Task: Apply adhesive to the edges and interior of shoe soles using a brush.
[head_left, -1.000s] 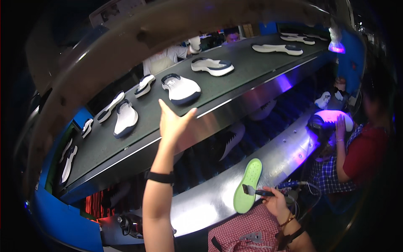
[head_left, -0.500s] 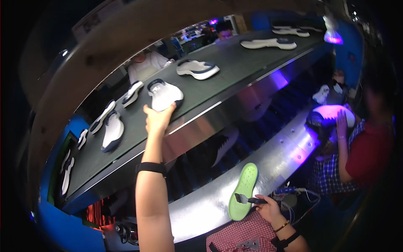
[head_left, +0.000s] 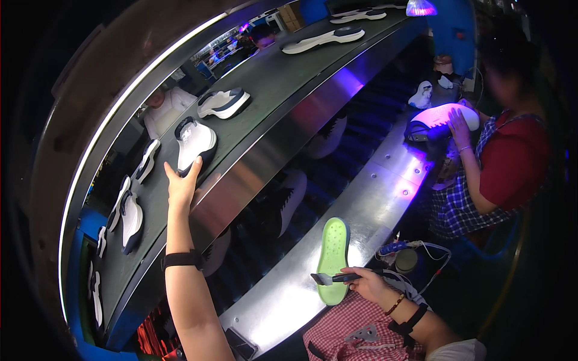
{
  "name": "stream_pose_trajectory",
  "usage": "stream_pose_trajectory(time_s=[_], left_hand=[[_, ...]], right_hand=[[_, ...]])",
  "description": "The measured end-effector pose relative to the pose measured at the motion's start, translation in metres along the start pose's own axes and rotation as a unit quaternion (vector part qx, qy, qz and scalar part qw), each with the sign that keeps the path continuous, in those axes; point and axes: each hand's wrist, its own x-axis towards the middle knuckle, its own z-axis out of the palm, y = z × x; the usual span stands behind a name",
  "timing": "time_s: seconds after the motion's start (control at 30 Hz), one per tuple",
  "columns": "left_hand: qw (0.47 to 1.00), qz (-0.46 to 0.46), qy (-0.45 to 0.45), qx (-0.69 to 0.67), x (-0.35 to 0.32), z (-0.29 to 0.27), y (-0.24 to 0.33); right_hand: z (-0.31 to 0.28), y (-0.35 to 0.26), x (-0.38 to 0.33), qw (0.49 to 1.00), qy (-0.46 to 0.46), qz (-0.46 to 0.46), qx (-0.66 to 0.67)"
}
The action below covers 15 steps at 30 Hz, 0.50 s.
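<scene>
Two hands: shoe (head_left: 194, 143), probably brush (head_left: 328, 278).

Your left hand (head_left: 182, 183) reaches up to the dark conveyor belt (head_left: 265, 84), fingertips touching the near edge of a white shoe sole (head_left: 194, 144) lying on it, with another white-and-navy sole (head_left: 224, 103) further along the belt. Below the belt, your right hand (head_left: 368, 283) grips a small brush (head_left: 331, 278) whose bristles rest against a green sole (head_left: 333, 260) on the steel bench (head_left: 373, 204). Further along that bench, another person's hand (head_left: 459, 125) presses on a white shoe (head_left: 442, 119).
</scene>
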Motion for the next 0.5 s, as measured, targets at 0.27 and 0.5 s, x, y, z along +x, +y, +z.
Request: stream_pose_trajectory(time_s=[0.27,0.5], left_hand=[[0.992,-0.056,0.051,0.098,-0.002,0.005,0.007],[0.993,-0.06,0.057,0.088,-0.002,0.007,0.009]], right_hand=[[-0.001,0.0,-0.005,1.0,0.025,-0.009,-0.01],[0.001,-0.004,-0.006,0.999,0.024,-0.027,-0.02]])
